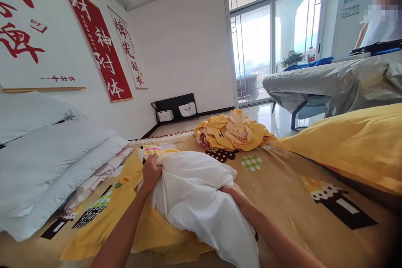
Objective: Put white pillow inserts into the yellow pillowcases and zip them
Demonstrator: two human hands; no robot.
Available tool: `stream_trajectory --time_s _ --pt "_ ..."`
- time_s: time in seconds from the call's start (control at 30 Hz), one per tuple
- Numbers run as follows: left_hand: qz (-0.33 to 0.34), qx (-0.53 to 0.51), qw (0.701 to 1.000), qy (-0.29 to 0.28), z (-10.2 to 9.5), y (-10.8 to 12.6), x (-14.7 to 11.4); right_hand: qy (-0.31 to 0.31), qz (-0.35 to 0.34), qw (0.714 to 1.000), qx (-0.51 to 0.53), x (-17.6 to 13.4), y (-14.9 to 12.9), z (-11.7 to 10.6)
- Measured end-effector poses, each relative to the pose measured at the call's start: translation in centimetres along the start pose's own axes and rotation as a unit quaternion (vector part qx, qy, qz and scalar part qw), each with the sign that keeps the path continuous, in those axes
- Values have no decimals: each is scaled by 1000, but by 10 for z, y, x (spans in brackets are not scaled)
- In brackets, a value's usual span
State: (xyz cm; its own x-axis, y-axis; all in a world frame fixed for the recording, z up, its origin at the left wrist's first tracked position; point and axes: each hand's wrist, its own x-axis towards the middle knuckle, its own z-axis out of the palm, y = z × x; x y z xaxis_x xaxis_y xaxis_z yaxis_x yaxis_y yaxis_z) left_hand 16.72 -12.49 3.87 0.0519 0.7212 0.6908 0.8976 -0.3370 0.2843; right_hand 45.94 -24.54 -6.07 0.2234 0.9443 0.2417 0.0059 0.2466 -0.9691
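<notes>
A crumpled white pillow (194,184) lies in front of me, on top of a yellow pillowcase (166,226). My left hand (152,171) is closed at the pillow's upper left, gripping the patterned edge of the yellow cloth against it. On the other side, my right hand (235,197) is closed on the white pillow; its fingertips are tucked out of sight in the folds. How much of the pillow lies inside the case, I cannot tell. Both sit on a brown patterned bedsheet (276,192).
White pillows (56,155) are stacked at the left. A bunched yellow cloth (235,130) lies at the bed's far side, and a plump yellow pillow (351,142) at the right. Beyond stand a covered table (292,81), a low black rack (172,106) and a person (383,21).
</notes>
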Motion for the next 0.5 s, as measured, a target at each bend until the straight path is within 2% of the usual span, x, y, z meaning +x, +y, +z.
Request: stream_trajectory --time_s 0.07,0.13,0.17,0.2,0.23,0.3,0.37,0.43,0.5 --pt "-1 -24 997 74 -18 10 14 10 -11 998 53 20 -29 -11" --pt "-10 -43 988 146 -34 19 31 45 -67 996 44 43 -75 -21" --pt "-18 -50 982 180 -40 24 40 80 -106 991 13 54 -103 -25" --pt "-27 -56 976 210 -43 28 50 147 -159 976 -33 65 -132 -27" --pt "-39 -62 969 237 -43 31 59 180 -215 956 -89 74 -161 -28" --pt "-66 -72 956 276 -32 36 74 182 -353 898 -188 85 -214 -23" --pt "-93 -84 948 292 -10 37 80 150 -447 834 -285 86 -253 -9" --pt "-106 -92 950 280 17 37 74 109 -507 759 -394 77 -274 14" --pt "-86 -97 963 237 41 34 58 63 -550 665 -500 63 -273 41"
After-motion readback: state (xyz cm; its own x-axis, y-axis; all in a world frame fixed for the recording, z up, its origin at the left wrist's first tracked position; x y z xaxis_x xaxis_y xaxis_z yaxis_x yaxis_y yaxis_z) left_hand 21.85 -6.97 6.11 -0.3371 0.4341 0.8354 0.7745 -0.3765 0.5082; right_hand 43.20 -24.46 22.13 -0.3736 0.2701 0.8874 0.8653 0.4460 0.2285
